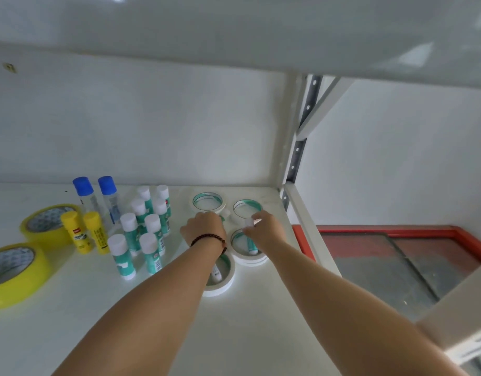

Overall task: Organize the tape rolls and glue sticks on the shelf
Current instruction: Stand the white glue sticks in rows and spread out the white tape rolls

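Note:
Several white tape rolls lie flat on the white shelf point(261, 308) at the right; one is at the back point(192, 202), another beside it point(238, 206). My right hand point(266, 230) grips a green glue stick point(251, 244) standing inside a third roll point(250, 260). My left hand point(204, 227) is closed on another glue stick whose white cap point(226, 213) shows; a further stick point(216, 272) stands inside the nearest roll point(223, 286), partly hidden by my left wrist. Several green glue sticks point(141, 234) stand grouped to the left.
Two yellow glue sticks point(84, 232) and two blue-capped bottles point(97, 196) stand farther left, with two yellow tape rolls point(44, 226) point(14, 272) at the left edge. An upper shelf hangs overhead. A metal upright point(296, 158) bounds the right side.

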